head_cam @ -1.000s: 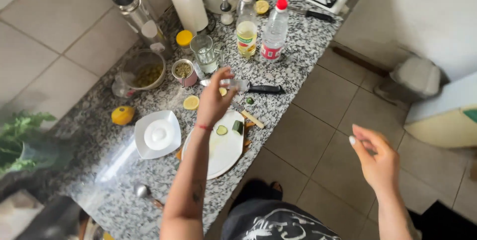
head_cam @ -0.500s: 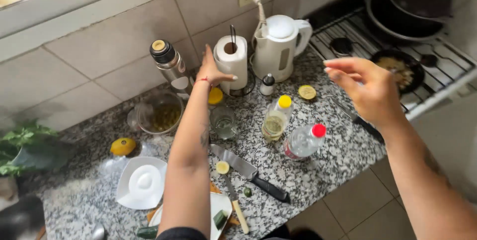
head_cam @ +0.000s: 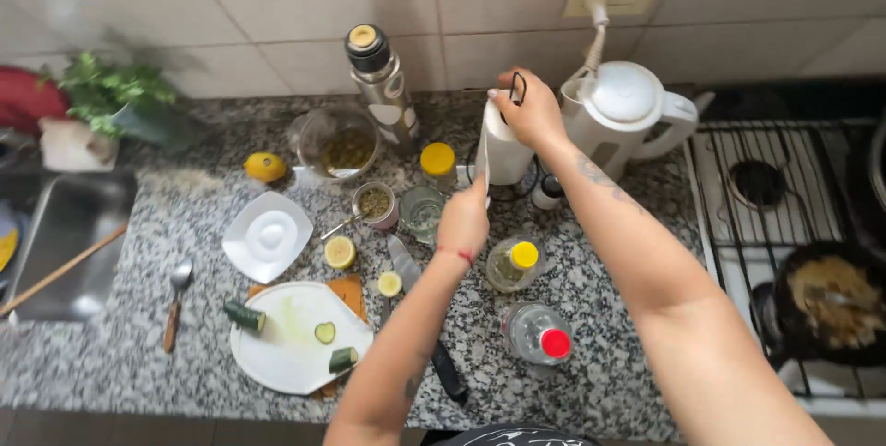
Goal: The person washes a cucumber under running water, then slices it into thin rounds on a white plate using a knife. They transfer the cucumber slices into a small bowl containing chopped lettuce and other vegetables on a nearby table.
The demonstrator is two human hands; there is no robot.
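Paper towel roll (head_cam: 505, 146) upright at counter's back, just beside white kettle (head_cam: 623, 114). We clamp our right hand (head_cam: 528, 109) on its top; our left hand (head_cam: 464, 220) pinches what seems a loose sheet below. Yellow-capped bottle (head_cam: 513, 264) near.

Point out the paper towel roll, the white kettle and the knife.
paper towel roll (head_cam: 506, 152), head view, its side below the right hand.
white kettle (head_cam: 626, 93), head view, its lid.
knife (head_cam: 403, 263), head view, its blade.
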